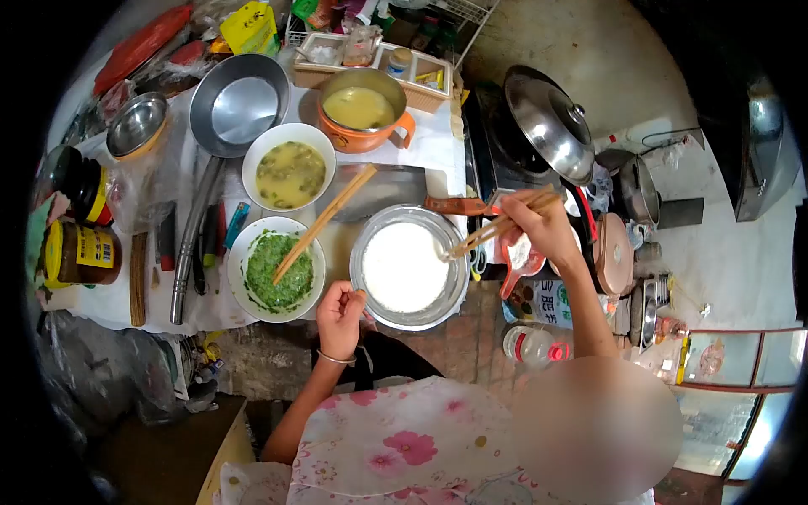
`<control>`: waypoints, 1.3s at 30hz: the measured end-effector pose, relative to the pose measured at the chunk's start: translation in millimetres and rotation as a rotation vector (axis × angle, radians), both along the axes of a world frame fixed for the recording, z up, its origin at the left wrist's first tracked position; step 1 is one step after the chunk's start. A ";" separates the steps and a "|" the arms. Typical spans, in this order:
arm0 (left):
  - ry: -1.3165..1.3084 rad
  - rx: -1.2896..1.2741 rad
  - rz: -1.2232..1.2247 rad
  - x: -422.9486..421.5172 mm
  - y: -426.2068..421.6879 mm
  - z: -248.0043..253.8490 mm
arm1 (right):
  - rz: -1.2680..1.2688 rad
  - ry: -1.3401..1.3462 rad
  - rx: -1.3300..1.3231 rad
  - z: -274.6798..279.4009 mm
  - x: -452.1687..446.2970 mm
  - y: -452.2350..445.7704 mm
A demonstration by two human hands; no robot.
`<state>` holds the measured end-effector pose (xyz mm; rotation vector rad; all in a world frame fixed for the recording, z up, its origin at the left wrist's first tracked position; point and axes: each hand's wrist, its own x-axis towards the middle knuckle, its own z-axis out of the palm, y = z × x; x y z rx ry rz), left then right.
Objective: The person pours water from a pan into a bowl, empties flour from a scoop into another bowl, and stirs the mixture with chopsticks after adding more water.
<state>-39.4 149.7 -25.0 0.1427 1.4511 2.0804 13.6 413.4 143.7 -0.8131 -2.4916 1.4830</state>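
Two hands show on my feed: the left hand (340,320) pinches the metal mixing bowl (411,321) by its rim; the right hand (539,225) grips wooden chopsticks (484,236), tips in white mixture (404,268). Beyond, I see an orange pot (358,140).

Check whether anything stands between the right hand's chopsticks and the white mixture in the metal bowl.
Nothing visible does: the chopsticks in the right hand reach over the rim of the metal bowl, their tips at the edge of the white mixture. The left hand is by the opposite side, clear of them.
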 end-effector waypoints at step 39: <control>0.138 -0.104 -0.002 -1.0 -3.9 6.4 | -0.210 0.140 0.025 -11.4 74.9 -40.0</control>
